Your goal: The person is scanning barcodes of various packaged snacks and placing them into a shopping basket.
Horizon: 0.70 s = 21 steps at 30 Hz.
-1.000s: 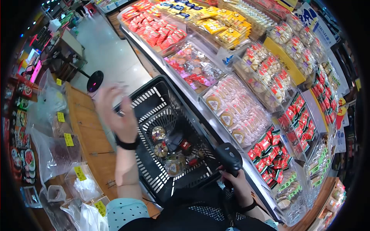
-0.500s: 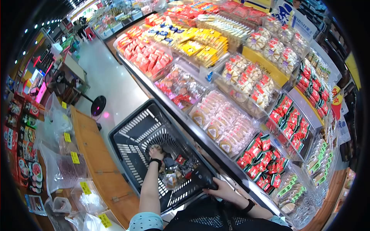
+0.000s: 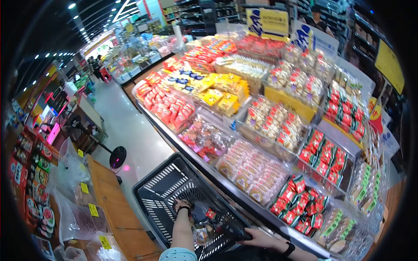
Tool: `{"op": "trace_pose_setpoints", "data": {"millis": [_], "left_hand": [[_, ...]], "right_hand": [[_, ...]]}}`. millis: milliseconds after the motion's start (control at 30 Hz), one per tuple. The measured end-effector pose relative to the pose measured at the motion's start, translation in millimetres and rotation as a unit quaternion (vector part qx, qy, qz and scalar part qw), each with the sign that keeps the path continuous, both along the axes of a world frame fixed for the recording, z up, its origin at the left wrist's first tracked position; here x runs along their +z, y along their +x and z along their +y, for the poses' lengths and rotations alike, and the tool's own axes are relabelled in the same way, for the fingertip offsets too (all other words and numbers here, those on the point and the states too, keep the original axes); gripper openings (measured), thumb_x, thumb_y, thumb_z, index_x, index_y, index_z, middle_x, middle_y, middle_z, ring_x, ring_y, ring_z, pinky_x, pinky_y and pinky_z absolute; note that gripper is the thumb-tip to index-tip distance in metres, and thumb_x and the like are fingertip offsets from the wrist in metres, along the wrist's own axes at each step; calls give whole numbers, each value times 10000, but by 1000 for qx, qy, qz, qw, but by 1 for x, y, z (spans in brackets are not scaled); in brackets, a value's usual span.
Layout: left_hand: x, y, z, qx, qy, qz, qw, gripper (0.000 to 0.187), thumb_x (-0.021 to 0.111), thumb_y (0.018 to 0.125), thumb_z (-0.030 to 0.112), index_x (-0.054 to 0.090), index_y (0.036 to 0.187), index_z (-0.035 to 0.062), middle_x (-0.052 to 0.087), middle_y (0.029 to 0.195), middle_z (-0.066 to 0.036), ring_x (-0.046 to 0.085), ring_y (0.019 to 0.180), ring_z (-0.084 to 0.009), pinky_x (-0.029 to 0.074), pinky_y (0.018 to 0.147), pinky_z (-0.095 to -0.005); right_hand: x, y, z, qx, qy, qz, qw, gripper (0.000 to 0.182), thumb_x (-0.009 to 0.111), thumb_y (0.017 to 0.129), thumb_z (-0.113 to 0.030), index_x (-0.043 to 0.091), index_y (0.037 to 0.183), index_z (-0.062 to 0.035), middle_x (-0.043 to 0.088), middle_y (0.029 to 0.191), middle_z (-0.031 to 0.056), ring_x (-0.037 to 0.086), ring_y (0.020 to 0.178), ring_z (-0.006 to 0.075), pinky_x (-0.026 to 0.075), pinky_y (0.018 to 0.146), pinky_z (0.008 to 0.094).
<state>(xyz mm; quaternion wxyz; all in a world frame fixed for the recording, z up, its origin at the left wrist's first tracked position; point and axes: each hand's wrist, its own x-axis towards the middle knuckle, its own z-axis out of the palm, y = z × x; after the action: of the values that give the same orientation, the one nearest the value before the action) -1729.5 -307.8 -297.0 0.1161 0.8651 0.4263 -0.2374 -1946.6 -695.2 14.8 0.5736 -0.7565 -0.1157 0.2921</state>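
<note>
A dark grey shopping basket (image 3: pixel 148 185) with slotted walls sits in front of me. My left hand (image 3: pixel 183 203) reaches down inside it, a dark band at the wrist; its fingers are too small and blurred to show what they hold, if anything. Within the basket lie a small red packet (image 3: pixel 210 213) and a clear-wrapped brownish item (image 3: pixel 201 236). At the basket's near right end, my right hand (image 3: pixel 257 238) is closed around the thick black basket handle (image 3: pixel 233 228).
A display stand (image 3: pixel 174 138) of wrapped snacks in clear bins runs along the right. On the left are a wooden counter (image 3: pixel 114 204) with bagged goods and a black round-based stand (image 3: pixel 117 156) on the aisle floor (image 3: pixel 130 122). A person (image 3: pixel 317 19) stands behind the display.
My view has tipped upward, so the basket and both hands sit lower in the picture. My left hand stays inside the basket and my right hand stays on the handle.
</note>
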Motion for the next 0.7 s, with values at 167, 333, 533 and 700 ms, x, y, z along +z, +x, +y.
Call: {"op": "trace_pose_setpoints", "data": {"millis": [167, 333, 533, 700], "left_hand": [[150, -26, -58, -46, -12, 12, 999, 1052, 646, 681, 531, -9, 1398, 126, 480, 1195, -176, 514, 1078, -270, 420, 897, -383], [156, -48, -50, -15, -138, -77, 987, 1122, 648, 652, 462, -96, 1368, 21, 578, 1061, -204, 606, 919, -278, 477, 821, -385], [226, -76, -36, 93, -580, -126, 800, 745, 508, 715, 515, 393, 1220, -20, 583, 905, -133, 583, 816, -235, 492, 664, -375], [303, -138, -93, 97, -763, -371, 520, 672, 361, 799, 518, 374, 1237, 9, 515, 1102, -236, 569, 889, -330, 504, 743, -488]], "right_hand": [[4, 5, 4, 22, -40, 26, 999, 435, 634, 770, -421, 552, 1018, -73, 600, 759, 86, 575, 698, 164, 432, 652, 282], [24, 9, 7, 34, -87, 91, 991, 444, 630, 762, -445, 560, 996, -75, 570, 661, 61, 556, 628, 152, 421, 604, 286], [20, 9, 3, -1, 11, 179, 984, 359, 673, 749, -324, 585, 1001, -83, 580, 678, -16, 510, 536, 53, 395, 481, 201], [8, 14, 2, -45, 88, 142, 985, 327, 679, 750, -259, 580, 965, -33, 592, 707, 17, 550, 614, 68, 432, 548, 210]]}}
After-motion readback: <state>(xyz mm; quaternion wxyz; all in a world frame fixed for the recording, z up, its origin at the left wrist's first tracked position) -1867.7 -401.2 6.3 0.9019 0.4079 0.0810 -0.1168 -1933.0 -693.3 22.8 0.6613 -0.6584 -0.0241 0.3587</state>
